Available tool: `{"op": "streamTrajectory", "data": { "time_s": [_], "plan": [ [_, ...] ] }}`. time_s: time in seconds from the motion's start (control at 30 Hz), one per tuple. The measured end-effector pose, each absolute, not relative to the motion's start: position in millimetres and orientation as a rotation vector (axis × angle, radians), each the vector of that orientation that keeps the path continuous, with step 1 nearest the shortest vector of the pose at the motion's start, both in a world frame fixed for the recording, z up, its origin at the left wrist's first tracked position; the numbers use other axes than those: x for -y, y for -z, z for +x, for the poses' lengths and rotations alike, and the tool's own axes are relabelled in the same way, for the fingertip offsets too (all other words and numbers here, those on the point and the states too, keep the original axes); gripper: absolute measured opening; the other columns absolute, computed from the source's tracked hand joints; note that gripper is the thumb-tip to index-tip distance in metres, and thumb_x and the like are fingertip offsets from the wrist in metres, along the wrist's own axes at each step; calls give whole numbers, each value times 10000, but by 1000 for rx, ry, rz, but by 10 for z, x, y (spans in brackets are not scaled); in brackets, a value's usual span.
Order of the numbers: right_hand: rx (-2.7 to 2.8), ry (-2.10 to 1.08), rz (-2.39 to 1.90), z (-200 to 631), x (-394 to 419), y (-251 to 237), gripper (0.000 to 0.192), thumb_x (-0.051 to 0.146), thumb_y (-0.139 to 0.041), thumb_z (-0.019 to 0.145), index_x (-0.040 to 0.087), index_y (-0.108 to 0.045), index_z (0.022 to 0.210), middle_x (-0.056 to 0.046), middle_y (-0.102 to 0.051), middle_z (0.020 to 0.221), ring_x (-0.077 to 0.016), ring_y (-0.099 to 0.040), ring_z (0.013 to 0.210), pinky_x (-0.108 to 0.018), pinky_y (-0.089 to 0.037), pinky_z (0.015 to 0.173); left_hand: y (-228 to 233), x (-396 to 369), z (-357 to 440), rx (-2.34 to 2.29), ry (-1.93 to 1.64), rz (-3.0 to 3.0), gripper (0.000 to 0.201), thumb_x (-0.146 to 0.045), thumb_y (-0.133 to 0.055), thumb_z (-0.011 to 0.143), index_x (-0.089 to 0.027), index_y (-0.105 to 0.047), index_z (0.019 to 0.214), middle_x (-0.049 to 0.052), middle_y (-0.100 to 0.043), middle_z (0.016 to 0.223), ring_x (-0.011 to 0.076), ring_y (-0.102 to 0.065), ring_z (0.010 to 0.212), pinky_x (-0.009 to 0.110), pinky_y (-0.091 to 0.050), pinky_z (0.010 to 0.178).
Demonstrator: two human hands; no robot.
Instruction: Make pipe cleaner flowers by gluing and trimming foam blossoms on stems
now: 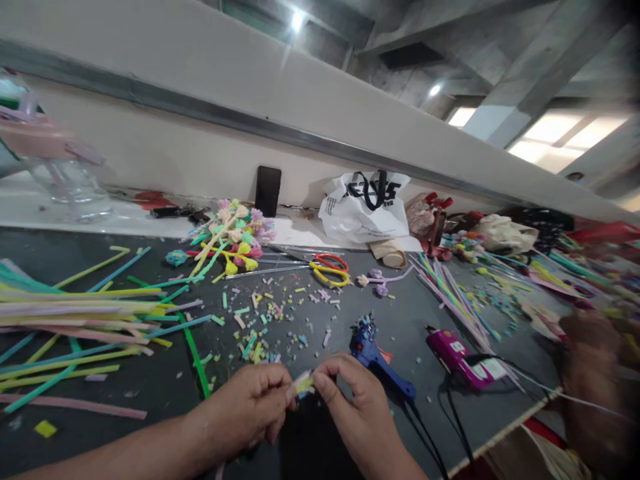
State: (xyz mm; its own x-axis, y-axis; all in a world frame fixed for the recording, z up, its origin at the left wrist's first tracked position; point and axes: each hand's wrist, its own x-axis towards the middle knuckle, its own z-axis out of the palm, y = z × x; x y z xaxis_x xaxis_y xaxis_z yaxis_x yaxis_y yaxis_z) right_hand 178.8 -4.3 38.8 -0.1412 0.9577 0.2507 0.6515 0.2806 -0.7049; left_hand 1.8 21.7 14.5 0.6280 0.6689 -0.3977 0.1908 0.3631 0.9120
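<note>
While both hands (305,400) pinch one pale strip (301,383), clippings litter the dark table (150,380) — concrete ceiling (400,40) overhead.

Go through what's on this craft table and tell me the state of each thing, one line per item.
left hand: pinched shut on the small foam piece
right hand: pinched on the same piece
small foam piece: held between both hands, above the table
blue glue gun: lying on the table, corded
pink glue gun: lying flat, corded
scissors: lying on the table
phone: upright against the wall, screen dark
white bag: slumped by the wall
</note>
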Motion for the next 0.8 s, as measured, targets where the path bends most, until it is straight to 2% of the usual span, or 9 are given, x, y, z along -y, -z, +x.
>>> {"op": "streamTrajectory", "data": {
  "time_s": [0.1,0.2,0.33,0.57,0.8],
  "plan": [
    [1751,-806,-1335,1873,67,-399,185,252,-434,880,228,-574,999,-52,-587,1008,-164,-552,931,-281,-425,807,-208,-229,-12,-812,-319,1054,308,-486,-444,784,-182,-491,768,-83,-477,422,32,-281,266,126,-200,264],
    [1688,-1110,-1279,1918,116,-412,313,278,-483,865,284,-489,1178,-47,-548,1135,-168,-540,989,-299,-410,871,-249,-237,-42,-715,-316,883,284,-460,-459,790,-181,-510,793,-61,-506,452,27,-273,272,115,-201,249],
    [1561,-1348,-1203,1869,147,-412,331,285,-571,815,278,-521,1142,-37,-587,1067,-169,-560,938,-301,-425,844,-254,-243,-55,-654,-298,758,304,-472,-466,787,-176,-532,809,-39,-520,486,27,-303,279,113,-228,247],
    [1361,-1443,-1232,1747,102,-443,244,259,-616,760,197,-560,989,-18,-628,823,-150,-600,763,-286,-451,739,-244,-194,-34,-672,-286,845,347,-521,-447,794,-185,-488,873,-32,-550,527,43,-392,300,119,-327,254],
    [1320,-1472,-1257,1719,78,-394,232,266,-620,741,185,-561,950,-18,-621,814,-154,-600,756,-311,-462,741,-220,-176,8,-687,-344,966,342,-535,-448,794,-192,-445,797,-56,-526,540,41,-422,316,120,-363,266]
  ]
}}
